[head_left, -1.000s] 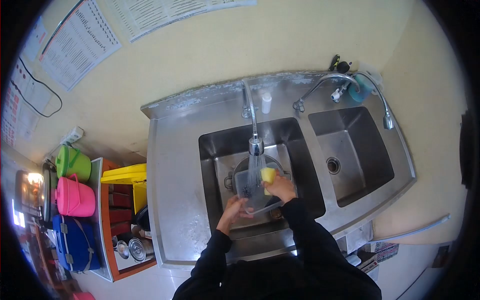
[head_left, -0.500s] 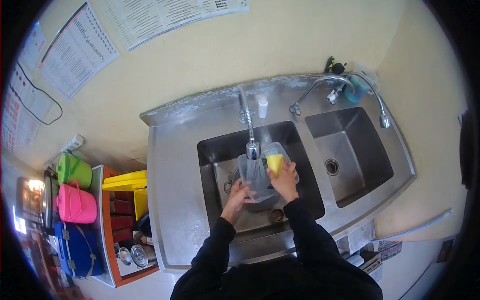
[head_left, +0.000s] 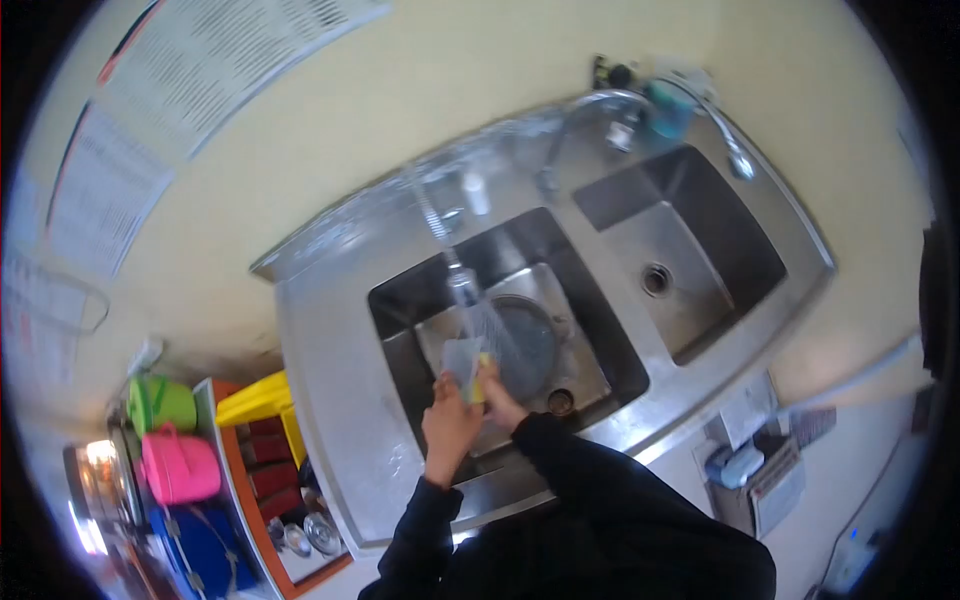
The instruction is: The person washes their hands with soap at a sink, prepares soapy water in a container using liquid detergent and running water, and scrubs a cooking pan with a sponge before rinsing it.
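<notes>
My left hand (head_left: pixel 450 428) is closed around a translucent plastic container (head_left: pixel 458 358), which is now seen narrow and tilted. My right hand (head_left: pixel 497 398) presses a yellow sponge (head_left: pixel 479 380) to the container's right side; its fingers are partly hidden and blurred. Water pours from the spray faucet (head_left: pixel 463 286) just above both hands. Below them, a round metal basin (head_left: pixel 537 350) rests in the left sink (head_left: pixel 600 375), to the right of the container.
The second sink (head_left: pixel 690 270) lies to the right, with its own faucet (head_left: pixel 740 163). A white bottle (head_left: pixel 476 194) stands behind the left sink. At left are a shelf with a yellow lid (head_left: pixel 253 400) and green, pink and blue containers (head_left: pixel 182 465).
Both hands have shifted left and toward me with the container, which has turned from facing up to edge-on. The basin beneath shows more. The head view has rotated.
</notes>
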Motion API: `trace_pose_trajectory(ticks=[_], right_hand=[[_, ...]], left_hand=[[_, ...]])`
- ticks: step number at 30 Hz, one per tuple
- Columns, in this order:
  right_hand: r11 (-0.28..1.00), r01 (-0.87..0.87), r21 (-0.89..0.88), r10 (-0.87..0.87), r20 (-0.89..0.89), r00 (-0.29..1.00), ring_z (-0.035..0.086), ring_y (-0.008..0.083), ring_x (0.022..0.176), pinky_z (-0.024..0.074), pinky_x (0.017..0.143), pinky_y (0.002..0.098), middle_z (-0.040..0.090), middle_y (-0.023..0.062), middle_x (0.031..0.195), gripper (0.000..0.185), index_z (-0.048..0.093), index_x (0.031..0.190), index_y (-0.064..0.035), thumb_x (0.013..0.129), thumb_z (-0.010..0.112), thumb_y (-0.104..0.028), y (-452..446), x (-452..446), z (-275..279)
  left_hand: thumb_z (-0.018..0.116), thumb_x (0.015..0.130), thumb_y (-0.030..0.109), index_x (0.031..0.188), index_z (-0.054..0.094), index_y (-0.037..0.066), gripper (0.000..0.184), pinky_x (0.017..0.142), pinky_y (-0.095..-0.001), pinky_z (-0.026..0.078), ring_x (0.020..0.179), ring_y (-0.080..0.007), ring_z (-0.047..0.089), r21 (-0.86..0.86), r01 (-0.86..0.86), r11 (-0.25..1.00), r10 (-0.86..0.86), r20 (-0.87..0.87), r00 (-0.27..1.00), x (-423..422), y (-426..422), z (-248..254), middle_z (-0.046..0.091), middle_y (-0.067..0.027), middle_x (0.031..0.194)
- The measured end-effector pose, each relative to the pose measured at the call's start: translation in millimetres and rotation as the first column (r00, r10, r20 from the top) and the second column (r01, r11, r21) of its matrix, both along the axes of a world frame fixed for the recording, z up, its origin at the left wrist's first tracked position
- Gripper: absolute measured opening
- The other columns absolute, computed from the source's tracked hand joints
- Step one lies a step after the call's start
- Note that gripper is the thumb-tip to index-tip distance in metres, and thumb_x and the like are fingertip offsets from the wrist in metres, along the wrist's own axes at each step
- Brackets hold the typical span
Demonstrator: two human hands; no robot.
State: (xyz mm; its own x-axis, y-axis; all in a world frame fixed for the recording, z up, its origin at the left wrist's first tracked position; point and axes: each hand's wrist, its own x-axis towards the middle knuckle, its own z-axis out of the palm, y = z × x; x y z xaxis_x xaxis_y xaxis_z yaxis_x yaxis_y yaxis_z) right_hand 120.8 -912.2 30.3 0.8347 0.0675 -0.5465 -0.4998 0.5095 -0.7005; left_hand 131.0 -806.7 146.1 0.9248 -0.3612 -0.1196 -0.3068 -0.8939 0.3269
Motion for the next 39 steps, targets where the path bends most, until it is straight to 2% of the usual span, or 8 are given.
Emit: trace_pose_trajectory(ticks=[6,11,17,20,25,28,31,39], right_hand=[[0.9,0.366,-0.236,-0.134,0.649,0.749,0.005,0.0275,0.142,0.0055,0.114,0.0379,0.004,0.0166,0.153,0.103,0.004,0.147,-0.0009,0.07,0.072,-0.008,48,-23,-19],[0.729,0.629,-0.27,-0.293,0.707,0.643,0.016,0.0273,0.138,0.0173,0.112,0.0415,0.016,0.0138,0.15,0.098,0.009,0.147,-0.0065,0.078,0.071,-0.038,94,21,-82],[0.688,0.469,0.554,-0.548,-0.028,0.836,0.014,0.0332,0.139,0.019,0.109,0.051,0.016,0.0168,0.15,0.09,0.01,0.147,-0.0131,0.082,0.06,-0.05,34,-16,58],[0.815,0.278,-0.508,-0.247,0.13,0.96,0.022,0.0459,0.134,0.0253,0.104,0.0558,0.019,0.0284,0.146,0.08,0.015,0.147,-0.0136,0.086,0.05,-0.052,57,-3,33],[0.548,-0.245,-0.8,0.369,-0.032,0.929,0.042,0.043,0.123,0.044,0.086,0.0518,0.035,0.031,0.136,0.063,0.043,0.131,-0.0023,0.083,0.056,-0.041,32,-36,101],[0.469,-0.073,-0.88,0.42,0.15,0.895,0.053,0.031,0.108,0.0471,0.075,0.0439,0.058,0.0224,0.108,0.039,0.059,0.103,-0.0015,0.075,0.063,-0.029,16,-46,111],[0.367,0.611,-0.702,-0.036,0.645,0.763,0.055,0.0307,0.097,0.0442,0.077,0.0442,0.06,0.0162,0.096,0.022,0.062,0.092,-0.0045,0.078,0.06,-0.021,-20,-71,122],[0.561,0.543,-0.625,-0.15,0.568,0.809,0.06,0.0328,0.086,0.0473,0.078,0.0414,0.063,0.0158,0.094,0.024,0.06,0.102,-0.0028,0.088,0.056,-0.021,-69,-117,83]], left_hand=[[0.063,0.068,0.007,0.139,0.033,0.005,0.077,0.086,-0.0436,0.049,0.12,-0.0381,0.044,0.131,0.116,0.985,-0.135,0.149,0.98,-51,-16,38,0.039,-0.0149,0.139],[0.055,0.073,0.01,0.139,0.035,0.008,0.069,0.094,-0.0437,0.043,0.12,-0.0387,0.042,0.175,0.153,0.973,-0.2,0.295,0.934,-65,-25,45,0.041,-0.0134,0.139],[0.058,0.081,0.025,0.139,0.035,0.009,0.065,0.095,-0.0449,0.042,0.122,-0.0367,0.042,0.0,0.275,0.962,-0.252,0.402,0.88,-66,5,27,0.041,-0.0153,0.138],[0.057,0.084,0.033,0.139,0.036,0.009,0.064,0.096,-0.0484,0.039,0.123,-0.0333,0.042,-0.397,-0.011,0.918,0.064,0.119,0.991,-53,43,13,0.041,-0.0149,0.137],[0.054,0.09,0.034,0.126,0.045,0.008,0.046,0.093,-0.053,0.041,0.126,-0.0299,0.039,-0.601,-0.762,0.24,0.153,-0.752,0.641,-33,140,-27,0.039,-0.014,0.138],[0.052,0.091,0.027,0.118,0.051,0.0,0.038,0.089,-0.0448,0.045,0.105,-0.0298,0.054,-0.013,-0.106,0.994,0.102,-0.175,0.979,-69,119,2,0.054,-0.0193,0.119],[0.049,0.092,0.017,0.12,0.047,-0.005,0.036,0.09,-0.0429,0.047,0.104,-0.031,0.056,-0.484,-0.46,0.744,0.255,-0.431,0.866,-81,119,-20,0.055,-0.0227,0.119],[0.045,0.091,0.049,0.137,0.037,0.005,0.064,0.084,-0.0451,0.047,0.119,-0.0353,0.048,-0.743,-0.668,0.046,0.124,-0.659,0.742,-131,142,-44,0.043,-0.0117,0.139]])
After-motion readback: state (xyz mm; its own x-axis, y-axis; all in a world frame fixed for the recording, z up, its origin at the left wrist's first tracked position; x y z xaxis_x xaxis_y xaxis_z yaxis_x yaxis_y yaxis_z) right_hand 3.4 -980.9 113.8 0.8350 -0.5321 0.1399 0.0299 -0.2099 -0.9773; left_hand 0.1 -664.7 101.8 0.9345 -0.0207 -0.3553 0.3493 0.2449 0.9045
